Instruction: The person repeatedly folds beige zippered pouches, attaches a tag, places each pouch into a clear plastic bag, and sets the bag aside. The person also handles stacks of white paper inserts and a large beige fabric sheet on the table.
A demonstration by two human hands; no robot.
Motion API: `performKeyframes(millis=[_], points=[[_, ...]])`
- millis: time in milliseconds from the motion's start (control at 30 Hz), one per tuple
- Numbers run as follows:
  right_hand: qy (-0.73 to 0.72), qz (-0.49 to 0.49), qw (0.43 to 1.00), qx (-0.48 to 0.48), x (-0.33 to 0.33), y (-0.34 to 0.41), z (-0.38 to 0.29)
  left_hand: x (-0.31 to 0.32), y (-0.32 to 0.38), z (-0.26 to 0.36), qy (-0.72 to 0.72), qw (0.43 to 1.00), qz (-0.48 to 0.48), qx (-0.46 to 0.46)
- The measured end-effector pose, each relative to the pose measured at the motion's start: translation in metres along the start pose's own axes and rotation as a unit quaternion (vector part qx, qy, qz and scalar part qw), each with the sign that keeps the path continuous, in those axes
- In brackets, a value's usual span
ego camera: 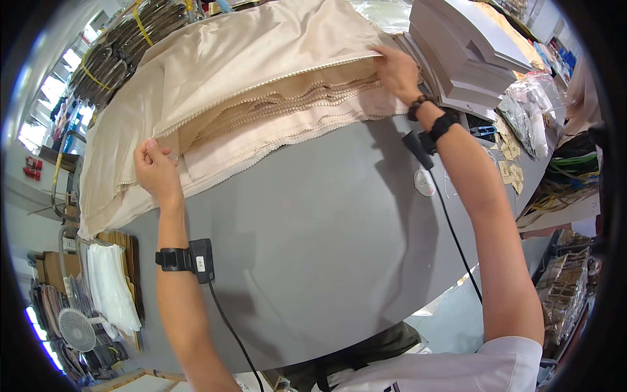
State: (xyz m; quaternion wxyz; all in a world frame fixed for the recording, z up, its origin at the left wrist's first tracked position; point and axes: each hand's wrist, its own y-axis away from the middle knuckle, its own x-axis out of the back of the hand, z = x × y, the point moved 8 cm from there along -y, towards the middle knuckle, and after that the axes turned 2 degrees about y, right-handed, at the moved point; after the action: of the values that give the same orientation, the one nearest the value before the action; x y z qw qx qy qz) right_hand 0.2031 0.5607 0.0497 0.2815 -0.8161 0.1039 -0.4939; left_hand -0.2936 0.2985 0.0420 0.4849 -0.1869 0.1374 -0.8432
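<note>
A pile of beige, satin-like fabric [210,63] with overlocked edges lies across the far side of the grey table [303,220]. My left hand [156,166] pinches the left end of the top layer's edge between thumb and fingers. At the other end of that edge, my right hand [397,71] grips the cloth, its fingertips partly hidden. The edge stretches between both hands and is lifted off the layers under it, whose stitched edges show in wavy folds. Black straps with small devices and cables are on both wrists.
Stacked white paper or card [460,54] stands right of the fabric. Nearby are blue-handled thread snips [482,131], paper tags [509,147], a clear plastic bag [534,108] and a small white round object [424,182]. White sheets [110,284] and a fan [77,329] are at the left.
</note>
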Motion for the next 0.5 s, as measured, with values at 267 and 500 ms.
performKeyframes(millis=[267,500], points=[[-0.135,0.112,0.974,0.14,0.12,0.007,0.008,-0.002,0.048,-0.019,0.075,0.995,0.04,0.046],[-0.202,0.093,0.965,0.137,0.198,0.037,-0.04,-0.139,0.236,0.067,0.183,0.746,-0.598,0.231]])
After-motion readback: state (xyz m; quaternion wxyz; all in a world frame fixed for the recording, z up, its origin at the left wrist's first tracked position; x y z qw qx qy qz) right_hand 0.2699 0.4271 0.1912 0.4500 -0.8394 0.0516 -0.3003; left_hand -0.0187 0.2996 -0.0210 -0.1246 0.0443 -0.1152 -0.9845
